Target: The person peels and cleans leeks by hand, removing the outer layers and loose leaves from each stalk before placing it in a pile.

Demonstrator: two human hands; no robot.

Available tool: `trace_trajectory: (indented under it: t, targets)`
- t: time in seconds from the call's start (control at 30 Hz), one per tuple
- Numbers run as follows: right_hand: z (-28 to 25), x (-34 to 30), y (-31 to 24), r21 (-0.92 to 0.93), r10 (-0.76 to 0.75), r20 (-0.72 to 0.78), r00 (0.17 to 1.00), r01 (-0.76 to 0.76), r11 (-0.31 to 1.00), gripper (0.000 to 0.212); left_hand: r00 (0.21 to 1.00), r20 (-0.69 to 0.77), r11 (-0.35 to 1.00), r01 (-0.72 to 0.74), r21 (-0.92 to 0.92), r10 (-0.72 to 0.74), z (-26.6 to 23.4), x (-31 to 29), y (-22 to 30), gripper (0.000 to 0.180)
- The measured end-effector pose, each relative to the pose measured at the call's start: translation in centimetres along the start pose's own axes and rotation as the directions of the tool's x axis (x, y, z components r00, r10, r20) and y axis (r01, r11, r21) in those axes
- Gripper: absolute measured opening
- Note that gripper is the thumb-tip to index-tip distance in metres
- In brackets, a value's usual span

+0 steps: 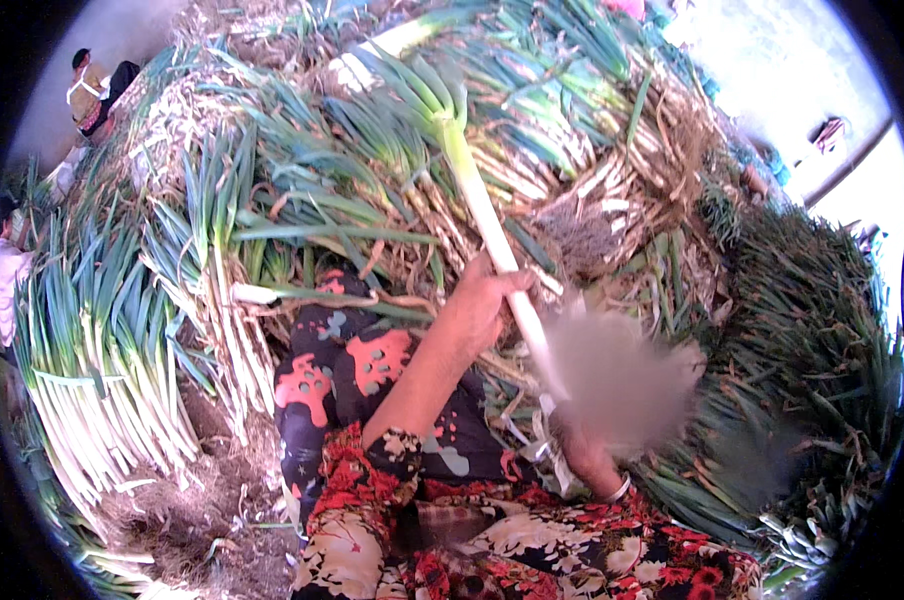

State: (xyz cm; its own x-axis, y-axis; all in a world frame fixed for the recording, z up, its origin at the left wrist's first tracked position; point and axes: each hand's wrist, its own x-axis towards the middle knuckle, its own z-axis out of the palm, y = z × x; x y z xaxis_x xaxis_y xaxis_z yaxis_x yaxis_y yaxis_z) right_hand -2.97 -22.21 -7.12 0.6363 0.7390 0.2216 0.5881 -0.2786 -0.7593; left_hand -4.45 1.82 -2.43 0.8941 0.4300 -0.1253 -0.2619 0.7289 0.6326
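A long green onion (480, 195) with a white stalk slants across the middle, its green leaves up and its lower end toward me. My left hand (480, 303) is closed around the white stalk about halfway along. Near the stalk's lower end is my right hand (584, 446), with a light band at the wrist. A grey blurred patch covers its fingers and the root end, so its grip is hidden. Loose onions and dry leaves lie beyond my patterned trousers (372, 360).
A large heap of green onions (312, 180) spreads ahead. Upright stripped onions (102, 380) stand in rows at left, roots down. Dense dark green leaves (812, 340) are piled at right. One person (90, 95) sits at the far left; another person (10, 275) is at the left edge.
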Motion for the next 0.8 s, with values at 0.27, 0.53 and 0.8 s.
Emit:
trace_trajectory:
  t: [0.27,0.53,0.8]
  targets:
    - [3.8,2.6,-2.2,0.832,0.366,0.31,0.878,-0.436,0.342,0.03,0.963,0.153,0.971,-0.233,0.059,0.222,1.7,-2.4,3.3,0.016]
    - [5.0,4.1,-3.4,0.673,0.231,0.738,0.634,-0.667,-0.32,0.023,0.95,0.165,0.948,-0.286,0.137,0.263,1.7,-4.3,5.0,0.015]
    - [2.0,3.6,-3.2,0.674,0.404,0.634,0.659,-0.728,0.129,0.019,0.965,0.085,0.905,-0.262,0.335,0.247,4.1,-4.8,5.1,0.02]
